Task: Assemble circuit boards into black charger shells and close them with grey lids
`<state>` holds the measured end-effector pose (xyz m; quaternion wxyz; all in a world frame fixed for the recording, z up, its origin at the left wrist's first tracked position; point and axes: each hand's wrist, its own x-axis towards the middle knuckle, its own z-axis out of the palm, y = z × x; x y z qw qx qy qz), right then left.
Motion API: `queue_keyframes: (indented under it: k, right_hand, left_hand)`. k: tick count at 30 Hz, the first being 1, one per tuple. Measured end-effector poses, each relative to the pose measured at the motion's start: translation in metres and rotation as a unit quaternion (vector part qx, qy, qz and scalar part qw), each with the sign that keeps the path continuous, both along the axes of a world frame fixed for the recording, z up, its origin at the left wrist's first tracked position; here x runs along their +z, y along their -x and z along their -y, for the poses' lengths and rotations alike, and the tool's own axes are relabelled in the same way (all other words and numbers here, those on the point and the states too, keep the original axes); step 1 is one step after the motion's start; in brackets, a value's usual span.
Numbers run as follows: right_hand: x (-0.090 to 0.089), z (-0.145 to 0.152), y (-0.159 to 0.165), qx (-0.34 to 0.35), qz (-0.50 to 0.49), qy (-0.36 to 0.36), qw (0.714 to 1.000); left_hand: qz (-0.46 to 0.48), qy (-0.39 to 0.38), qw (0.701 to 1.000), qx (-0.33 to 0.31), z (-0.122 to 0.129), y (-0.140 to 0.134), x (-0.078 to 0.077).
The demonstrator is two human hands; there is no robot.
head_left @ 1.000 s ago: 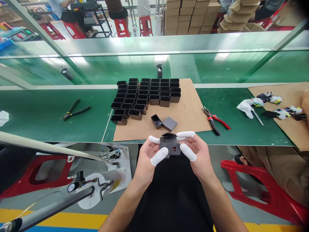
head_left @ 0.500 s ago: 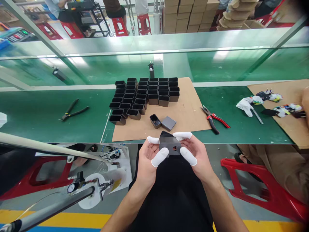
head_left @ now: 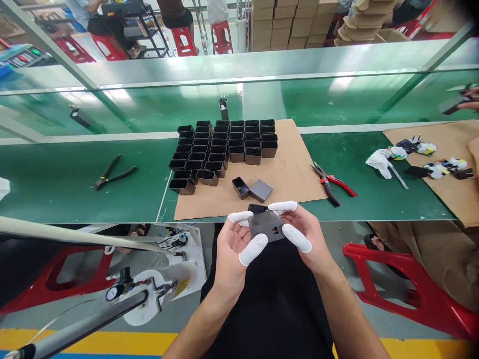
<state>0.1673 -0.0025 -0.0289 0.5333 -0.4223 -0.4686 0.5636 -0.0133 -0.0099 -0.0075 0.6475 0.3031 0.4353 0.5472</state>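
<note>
From where I stand, the left hand (head_left: pixel 235 252) and the right hand (head_left: pixel 312 237) are both pinching one dark case (head_left: pixel 264 227) between white-covered thumbs and fingers, near the front edge of the bench (head_left: pixel 149 199). I judge the work on this piece to be only partly done: its small opening shows something reddish, and a flat black part (head_left: pixel 257 208) is at its far side, but I cannot tell whether it is joined. Many open black cases (head_left: pixel 218 149) stand in rows on the cardboard (head_left: pixel 295 169), looking hollow, so most seem not yet worked on. I can read no brand, label or writing anywhere.
</note>
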Motion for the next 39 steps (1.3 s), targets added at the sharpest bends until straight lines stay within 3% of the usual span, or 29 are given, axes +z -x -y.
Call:
queue_keyframes:
  k: [8, 28, 39]
  right_hand:
    - [0.022, -0.025, -0.009, 0.066, 0.050, 0.052, 0.995]
    - [0.016, -0.022, -0.013, 0.044, 0.032, 0.056, 0.997]
    - [0.019, -0.021, -0.010, 0.052, 0.012, 0.068, 0.996]
  left_hand:
    - [0.026, 0.075, 0.997, 0.012, 0.020, -0.018, 0.005]
    - [0.017, 0.077, 0.995, 0.069, 0.020, -0.028, -0.007]
    - [-0.006, 0.070, 0.996, 0.057, 0.023, -0.029, -0.001]
